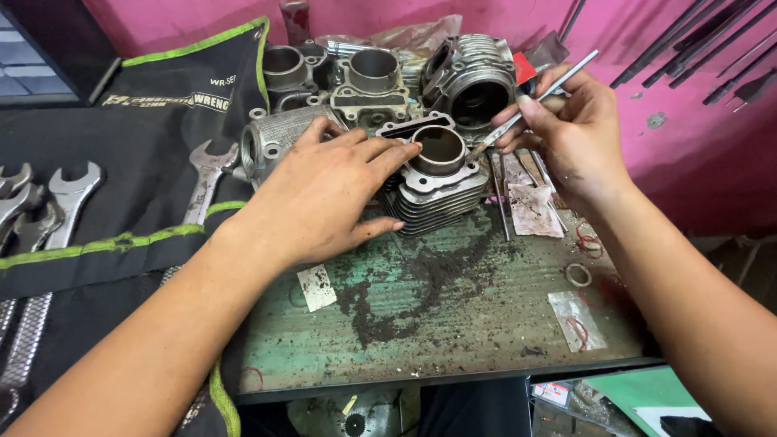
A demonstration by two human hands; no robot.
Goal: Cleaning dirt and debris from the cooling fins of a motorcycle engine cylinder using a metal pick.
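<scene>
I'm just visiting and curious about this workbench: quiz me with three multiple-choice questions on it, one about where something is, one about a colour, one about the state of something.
1. Where does the left hand rest?
A. on the finned cylinder
B. on the wrench roll
C. in the air

2. What colour is the wall behind the bench?
A. white
B. pink
C. blue

3. What state is the right hand in?
A. open and empty
B. flat on the bench
C. pinching a thin metal tool

Answers:
1 A, its fingers lie across the cylinder's top.
2 B, the wall shows pink along the top and right.
3 C, the fingers close on the tool, whose tip meets the cylinder's rim.
</scene>
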